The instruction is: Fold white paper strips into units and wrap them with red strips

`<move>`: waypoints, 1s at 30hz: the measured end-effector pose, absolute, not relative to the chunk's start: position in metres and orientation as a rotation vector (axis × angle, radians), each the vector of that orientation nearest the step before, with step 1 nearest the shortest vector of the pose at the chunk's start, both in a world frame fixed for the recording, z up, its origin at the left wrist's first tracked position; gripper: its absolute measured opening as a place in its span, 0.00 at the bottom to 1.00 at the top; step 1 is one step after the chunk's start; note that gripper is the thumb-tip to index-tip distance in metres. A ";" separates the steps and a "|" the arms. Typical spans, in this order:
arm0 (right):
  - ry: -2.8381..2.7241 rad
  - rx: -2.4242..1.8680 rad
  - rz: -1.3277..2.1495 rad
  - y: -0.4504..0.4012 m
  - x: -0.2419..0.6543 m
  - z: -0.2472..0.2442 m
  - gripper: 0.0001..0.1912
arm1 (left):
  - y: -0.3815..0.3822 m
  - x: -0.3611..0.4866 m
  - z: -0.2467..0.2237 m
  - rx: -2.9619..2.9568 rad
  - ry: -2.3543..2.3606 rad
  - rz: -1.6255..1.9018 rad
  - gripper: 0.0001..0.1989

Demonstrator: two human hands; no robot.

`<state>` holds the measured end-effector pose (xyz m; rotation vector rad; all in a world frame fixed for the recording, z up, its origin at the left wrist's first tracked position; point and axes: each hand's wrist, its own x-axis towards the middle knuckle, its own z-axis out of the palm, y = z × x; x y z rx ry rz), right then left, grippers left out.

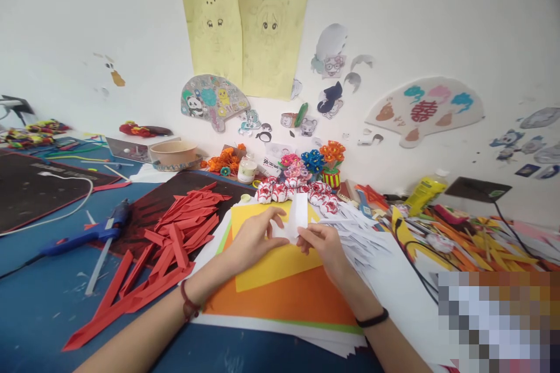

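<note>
A folded white paper strip (300,208) stands upright over the yellow paper, pinched at its lower right edge between the thumb and fingers of my right hand (321,245). To its left, my left hand (254,236) curves with thumb and fingers apart. White paper shows in that gap, and the thumb tip lies close to the strip's lower end; whether it touches is unclear. Beneath both hands is a yellow sheet (258,271) on an orange sheet (280,298), with green and white sheets under them. Red folded paper strips (175,239) lie heaped left of my left hand.
A blue glue gun (94,233) with its cord lies at left. Red-and-white folded paper pieces (280,191) and paper flowers (312,161) stand behind the sheets. White strips (363,239) spread at right, near a black cable (411,250) and a yellow bottle (426,191).
</note>
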<state>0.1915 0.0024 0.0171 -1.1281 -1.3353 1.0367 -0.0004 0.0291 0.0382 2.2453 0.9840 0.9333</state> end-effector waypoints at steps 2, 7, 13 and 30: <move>-1.361 -1.124 1.065 0.004 0.196 0.018 0.19 | 0.032 -0.006 0.037 2.564 0.943 0.994 0.19; -1.435 -1.143 1.095 0.003 0.200 0.021 0.18 | 0.040 -0.015 0.031 3.085 0.709 0.942 0.15; -1.509 -1.125 1.058 0.002 0.195 0.021 0.19 | 0.034 -0.010 0.036 2.918 0.758 1.028 0.13; -1.317 -1.010 1.159 -0.007 0.173 0.011 0.16 | 0.027 0.005 0.034 2.094 0.888 1.183 0.04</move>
